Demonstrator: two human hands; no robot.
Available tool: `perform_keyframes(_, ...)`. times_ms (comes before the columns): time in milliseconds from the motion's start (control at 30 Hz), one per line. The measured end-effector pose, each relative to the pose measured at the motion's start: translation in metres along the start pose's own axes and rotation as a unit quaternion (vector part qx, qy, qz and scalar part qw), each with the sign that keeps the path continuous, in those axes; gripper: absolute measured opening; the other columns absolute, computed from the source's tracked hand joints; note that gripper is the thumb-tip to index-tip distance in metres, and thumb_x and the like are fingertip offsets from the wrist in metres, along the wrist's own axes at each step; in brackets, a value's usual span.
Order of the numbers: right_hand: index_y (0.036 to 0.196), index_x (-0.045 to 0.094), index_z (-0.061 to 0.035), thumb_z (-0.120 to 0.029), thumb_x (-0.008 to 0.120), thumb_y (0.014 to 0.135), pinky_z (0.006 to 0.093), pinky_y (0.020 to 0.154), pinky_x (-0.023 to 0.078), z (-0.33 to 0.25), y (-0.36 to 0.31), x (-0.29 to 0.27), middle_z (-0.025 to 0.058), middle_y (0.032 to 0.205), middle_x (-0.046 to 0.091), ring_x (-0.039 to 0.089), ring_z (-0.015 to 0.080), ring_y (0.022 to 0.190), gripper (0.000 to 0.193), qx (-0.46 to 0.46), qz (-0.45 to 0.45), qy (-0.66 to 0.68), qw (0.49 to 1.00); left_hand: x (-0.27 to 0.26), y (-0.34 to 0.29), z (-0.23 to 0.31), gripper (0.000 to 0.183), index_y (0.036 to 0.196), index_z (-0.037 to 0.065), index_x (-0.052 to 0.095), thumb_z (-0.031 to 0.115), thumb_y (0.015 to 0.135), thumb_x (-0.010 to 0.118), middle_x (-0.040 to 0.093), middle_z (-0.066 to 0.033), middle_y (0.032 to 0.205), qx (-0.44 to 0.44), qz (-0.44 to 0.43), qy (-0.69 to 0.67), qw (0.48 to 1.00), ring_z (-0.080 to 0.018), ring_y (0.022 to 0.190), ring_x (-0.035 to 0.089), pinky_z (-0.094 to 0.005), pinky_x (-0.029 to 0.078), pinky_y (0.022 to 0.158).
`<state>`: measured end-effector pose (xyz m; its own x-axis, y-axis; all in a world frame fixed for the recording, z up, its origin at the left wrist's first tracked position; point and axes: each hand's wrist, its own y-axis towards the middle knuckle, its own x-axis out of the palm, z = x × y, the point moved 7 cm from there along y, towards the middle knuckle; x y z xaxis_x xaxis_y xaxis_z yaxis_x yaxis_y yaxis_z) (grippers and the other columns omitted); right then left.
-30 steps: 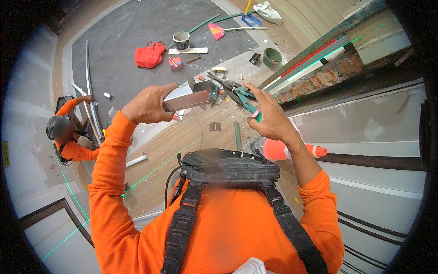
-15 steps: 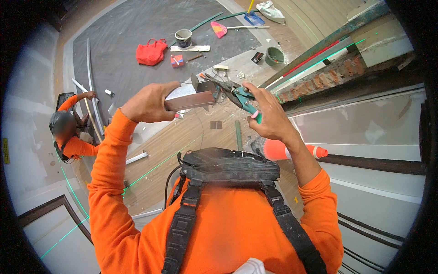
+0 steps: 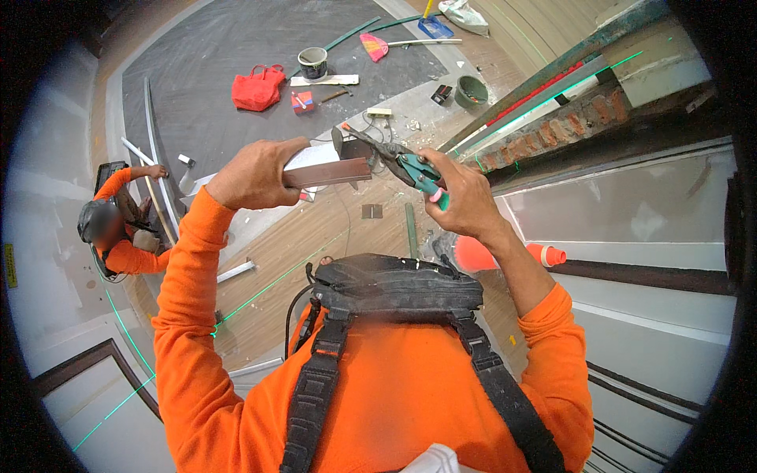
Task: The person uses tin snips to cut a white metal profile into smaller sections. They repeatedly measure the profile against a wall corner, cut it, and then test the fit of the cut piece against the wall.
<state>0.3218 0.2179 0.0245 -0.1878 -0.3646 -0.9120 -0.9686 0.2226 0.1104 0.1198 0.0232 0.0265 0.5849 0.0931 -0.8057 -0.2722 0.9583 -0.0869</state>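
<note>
Closed around one end of a brown metal channel piece (image 3: 330, 173), my left hand (image 3: 259, 175) holds it up in front of my chest. A dark flap (image 3: 352, 147) stands out at the channel's far right end. My right hand (image 3: 464, 195) grips a pair of tin snips (image 3: 418, 173) by their green handles, which show a pink part. The dark jaws of the snips reach up and left to the flap. Whether the blades are closed on the metal is too small to tell.
A co-worker (image 3: 118, 225) crouches at the left beside long strips. An orange cone (image 3: 477, 255) stands right of my chest pack (image 3: 398, 284). Farther off lie a red bag (image 3: 259, 88), a bucket (image 3: 313, 65), a hammer (image 3: 337, 94) and a dark bin (image 3: 471, 91). Exposed brick (image 3: 544, 134) edges the right wall.
The snips have shifted slightly left and down, with their jaws now closer against the flap. My left hand still holds the channel in nearly the same place.
</note>
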Motion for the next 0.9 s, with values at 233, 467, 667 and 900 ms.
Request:
perform_keyframes(233,0.139,0.045,-0.0191,-0.015,0.07,0.072,0.0474,0.077,0.054,-0.001,0.003,0.016,0.0177,0.111,0.067,0.068,0.0365,0.091,0.072,0.059,-0.041,0.1,0.992,0.002,0.007,-0.011,0.06,0.119,-0.001,0.059,0.011,0.061,0.072,0.067,-0.0229,0.094,-0.007,0.004,-0.024,1.0,-0.0402,0.087,0.066,-0.043,0.052,0.08)
perform_keyframes(467,0.139,0.045,-0.0176,-0.014,0.07,0.072,0.0473,0.086,0.051,-0.008,0.005,0.001,0.0164,0.121,0.063,0.064,0.0388,0.104,0.071,-0.052,-0.02,0.049,0.997,-0.002,-0.007,-0.003,0.054,0.113,0.001,0.06,0.009,0.062,0.073,0.067,-0.0207,0.093,0.015,0.007,-0.008,1.0,-0.0403,0.087,0.065,-0.0443,0.052,0.077)
perform_keyframes(667,0.136,0.047,-0.0167,-0.016,0.07,0.074,0.0477,0.07,0.054,0.012,-0.001,0.026,0.0143,0.093,0.07,0.069,0.0385,0.083,0.067,0.026,-0.006,0.024,0.999,-0.004,-0.001,-0.004,0.051,0.114,0.006,0.058,0.013,0.066,0.071,0.067,-0.021,0.089,-0.035,0.03,0.102,0.994,-0.0438,0.085,0.064,-0.051,0.051,0.074)
perform_keyframes(900,0.136,0.046,-0.0145,-0.014,0.073,0.073,0.0475,0.073,0.053,0.02,-0.001,0.083,0.0154,0.09,0.068,0.067,0.039,0.083,0.069,0.055,0.012,-0.009,0.998,0.032,-0.004,-0.05,0.05,0.11,0.005,0.056,0.016,0.064,0.074,0.067,-0.0233,0.087,-0.083,0.017,0.212,0.974,-0.0452,0.084,0.065,-0.0514,0.051,0.072)
